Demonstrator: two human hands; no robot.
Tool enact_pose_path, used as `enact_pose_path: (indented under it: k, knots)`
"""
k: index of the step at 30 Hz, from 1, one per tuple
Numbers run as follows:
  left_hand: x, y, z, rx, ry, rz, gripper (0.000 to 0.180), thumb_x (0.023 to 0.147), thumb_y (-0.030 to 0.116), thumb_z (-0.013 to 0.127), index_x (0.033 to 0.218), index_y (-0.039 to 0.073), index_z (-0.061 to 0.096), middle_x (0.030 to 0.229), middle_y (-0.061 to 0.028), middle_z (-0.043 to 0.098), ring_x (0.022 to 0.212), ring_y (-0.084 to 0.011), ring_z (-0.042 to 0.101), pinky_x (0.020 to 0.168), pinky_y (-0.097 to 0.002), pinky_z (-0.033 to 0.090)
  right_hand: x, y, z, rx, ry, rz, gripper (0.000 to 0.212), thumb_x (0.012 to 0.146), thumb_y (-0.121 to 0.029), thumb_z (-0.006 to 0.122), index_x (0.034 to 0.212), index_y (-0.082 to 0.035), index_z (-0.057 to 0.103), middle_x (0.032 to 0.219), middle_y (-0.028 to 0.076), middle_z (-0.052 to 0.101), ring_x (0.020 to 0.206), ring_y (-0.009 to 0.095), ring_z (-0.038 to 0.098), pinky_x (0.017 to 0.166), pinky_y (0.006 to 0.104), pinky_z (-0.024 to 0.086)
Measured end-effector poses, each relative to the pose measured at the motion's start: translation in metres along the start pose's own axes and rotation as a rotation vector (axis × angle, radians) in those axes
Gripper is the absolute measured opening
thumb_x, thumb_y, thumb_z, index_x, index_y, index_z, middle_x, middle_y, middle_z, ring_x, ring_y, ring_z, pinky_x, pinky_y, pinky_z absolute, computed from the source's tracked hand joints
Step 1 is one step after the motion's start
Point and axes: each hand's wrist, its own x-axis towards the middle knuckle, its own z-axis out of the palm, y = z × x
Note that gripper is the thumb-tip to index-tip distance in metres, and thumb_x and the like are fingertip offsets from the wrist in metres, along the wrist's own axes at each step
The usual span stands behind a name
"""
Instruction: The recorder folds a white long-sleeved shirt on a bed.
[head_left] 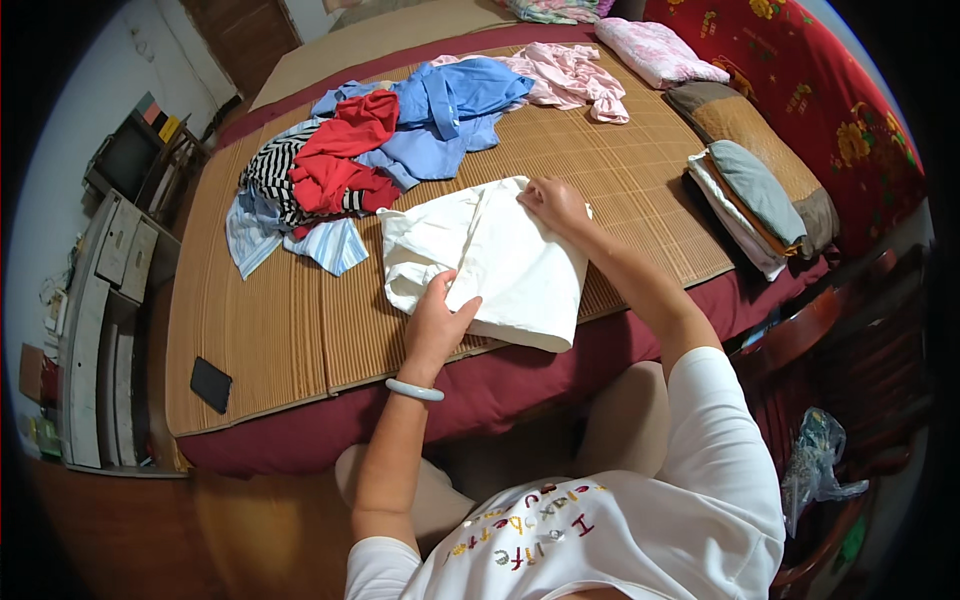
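- White garment lay on the bamboo mat covering the bed, close to the mat's near edge, its lower right corner hanging slightly over that edge onto the maroon bedcover.
- Garment was plain white, no print visible, partly folded: a long fold line ran from its top down toward the left hand, the right portion smooth and roughly rectangular, the left portion looser with soft creases and an uneven edge.
- Left hand rested on the garment's lower left part, thumb and fingers closed on a pinch of cloth at the fold line; a pale bangle sat on that wrist.
- Right hand lay on the garment's upper right corner, fingers bent down onto the cloth; whether it gripped or merely pressed, I could not tell.
- Left of the garment and farther up the mat: a heap of unfolded clothes, with a red garment on top, a blue shirt beside it, a black-and-white striped piece and a light blue striped one nearest the white garment, just apart from it.
- Pink garment lay beyond the white garment, well apart.
- Right of the garment, well apart: a stack of folded clothes on a pillow.
- Dark phone lay near the mat's front left corner, well left of the garment.
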Motion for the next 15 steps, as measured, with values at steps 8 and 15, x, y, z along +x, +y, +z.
enact_pose_path:
  k: [8, 15]
  knots:
    - [-0.002, 0.020, -0.007, -0.001, -0.079, -0.163, 0.061, 0.088, 0.018, 0.077, 0.138, -0.005, 0.051, 0.122, -0.0211, 0.068, 0.111, -0.0240, 0.066, 0.094, -0.0330, 0.052, -0.052, -0.058, 0.013, -0.295, 0.005, -0.262, 0.071, 0.098, -0.050, 0.058, 0.153, -0.009, 0.041, 0.154, 0.025, 0.040, 0.146, 0.043, 0.033, 0.119, 0.0588, 0.023]
    - [-0.004, 0.022, -0.003, 0.042, -0.071, -0.111, 0.061, 0.087, 0.017, 0.077, 0.138, -0.006, 0.051, 0.120, -0.0193, 0.069, 0.107, -0.0235, 0.067, 0.091, -0.0326, 0.053, -0.068, -0.055, 0.002, -0.340, -0.224, -0.085, 0.077, 0.101, -0.061, 0.042, 0.160, -0.012, 0.035, 0.167, 0.020, 0.026, 0.155, 0.043, 0.018, 0.124, 0.0623, 0.012]
